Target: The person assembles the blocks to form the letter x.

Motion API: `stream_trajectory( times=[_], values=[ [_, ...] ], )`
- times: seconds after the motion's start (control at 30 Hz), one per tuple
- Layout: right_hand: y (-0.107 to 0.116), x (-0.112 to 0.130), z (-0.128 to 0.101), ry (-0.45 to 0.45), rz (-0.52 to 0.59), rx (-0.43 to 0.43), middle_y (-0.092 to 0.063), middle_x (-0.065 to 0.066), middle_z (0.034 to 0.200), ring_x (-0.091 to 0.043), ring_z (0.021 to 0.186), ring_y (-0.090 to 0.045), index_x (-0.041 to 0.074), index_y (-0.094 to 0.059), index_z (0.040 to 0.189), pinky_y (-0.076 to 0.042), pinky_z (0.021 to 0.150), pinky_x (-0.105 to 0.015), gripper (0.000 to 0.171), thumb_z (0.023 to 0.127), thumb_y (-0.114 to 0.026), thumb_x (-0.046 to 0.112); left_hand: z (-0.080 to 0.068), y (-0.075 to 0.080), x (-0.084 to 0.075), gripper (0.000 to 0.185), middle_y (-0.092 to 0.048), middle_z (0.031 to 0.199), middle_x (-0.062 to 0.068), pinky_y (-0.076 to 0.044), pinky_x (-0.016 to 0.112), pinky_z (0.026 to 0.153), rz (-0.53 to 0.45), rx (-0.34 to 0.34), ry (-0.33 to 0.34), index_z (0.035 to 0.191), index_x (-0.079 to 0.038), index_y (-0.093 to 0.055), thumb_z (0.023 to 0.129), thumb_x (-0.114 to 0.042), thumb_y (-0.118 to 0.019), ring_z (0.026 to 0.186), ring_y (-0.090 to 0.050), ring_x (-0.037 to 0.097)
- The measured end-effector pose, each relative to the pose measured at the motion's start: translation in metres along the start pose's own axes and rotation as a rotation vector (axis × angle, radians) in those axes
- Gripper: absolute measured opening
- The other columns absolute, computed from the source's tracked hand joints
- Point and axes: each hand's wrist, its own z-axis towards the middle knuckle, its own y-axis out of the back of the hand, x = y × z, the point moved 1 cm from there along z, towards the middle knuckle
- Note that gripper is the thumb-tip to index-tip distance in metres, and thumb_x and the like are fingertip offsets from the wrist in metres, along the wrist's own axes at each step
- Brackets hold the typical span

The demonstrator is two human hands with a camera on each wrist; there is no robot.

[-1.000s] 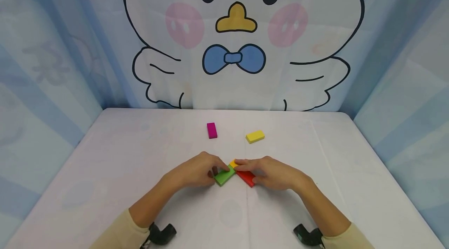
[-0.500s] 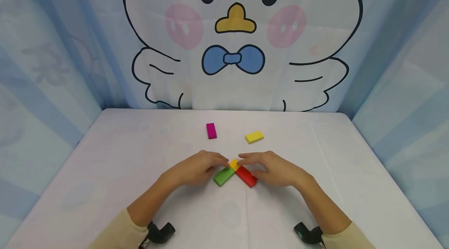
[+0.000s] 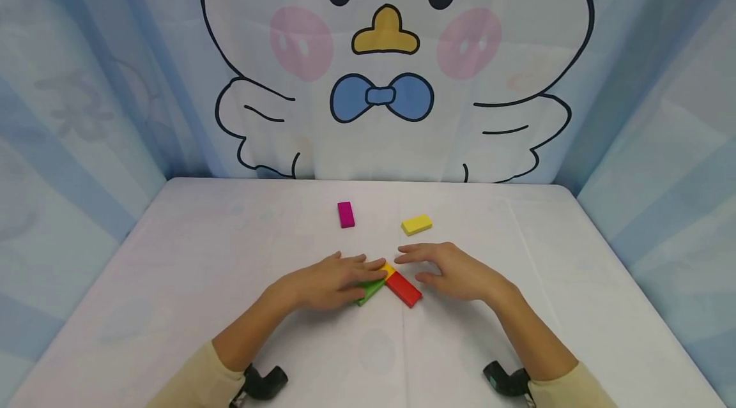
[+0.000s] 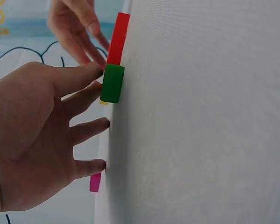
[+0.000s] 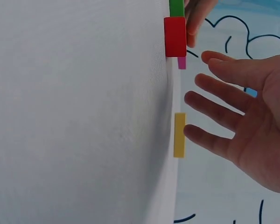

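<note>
Centrally, near the front of the white counter (image 3: 190,248), three flat blocks sit together: a green block (image 3: 370,291), a red block (image 3: 405,289) and a small yellow piece (image 3: 388,267) wedged where the two meet at their far ends. Green and red spread apart toward the person, forming a V.

Left hand (image 3: 328,280): laid flat over the green block, fingers straight and spread. The left wrist view shows the fingertips (image 4: 99,70) against the green block (image 4: 113,83) and the counter (image 4: 200,121); nothing is clasped, the grip is released.

Right hand (image 3: 454,271): just right of the red block, fingers extended and loose, holding nothing. In the right wrist view the fingers (image 5: 214,100) stand apart from the counter (image 5: 79,112) and from the red block (image 5: 175,36); grip released.

Farther back, well apart from the cluster: a magenta block (image 3: 345,214) to the left and a yellow block (image 3: 416,224) to the right, both lying flat. The right hand's fingertips are near this yellow block (image 5: 179,135), not touching.

Backdrop: pale blue striped cloth with a cartoon bird (image 3: 385,44), yellow beak, pink cheeks, blue bow tie (image 3: 381,96). No readable writing or labels on any block. No containers in view.

Cream sleeves cover both forearms.
</note>
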Motion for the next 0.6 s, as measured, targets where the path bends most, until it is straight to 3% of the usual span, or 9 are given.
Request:
stream_trajectory(
  times=[0.3,0.6],
  values=[
    [0.0005,0.0014,0.004,0.0,-0.003,-0.025,-0.06,-0.004,0.151,-0.033,0.145,-0.051,0.018,-0.068,0.138,-0.046,0.113,-0.059,0.041,0.098,-0.069,0.007,-0.0018,-0.0032,0.0033,0.056,-0.031,0.17,-0.013,-0.019,0.068,0.125,0.012,0.007,0.004,0.159,-0.033,-0.043,0.106,-0.026,-0.059,0.158,-0.031,0.027],
    [0.0096,-0.0042,0.0008,-0.06,-0.035,-0.162,-0.068,-0.005,0.138,-0.032,0.135,-0.06,0.015,-0.072,0.131,-0.051,0.109,-0.057,0.035,0.098,-0.067,0.005,-0.0005,-0.0019,0.0015,0.056,-0.031,0.17,-0.012,-0.017,0.069,0.126,-0.006,0.02,0.006,0.159,-0.032,-0.043,0.106,-0.026,-0.059,0.159,-0.029,0.028]
  ],
)
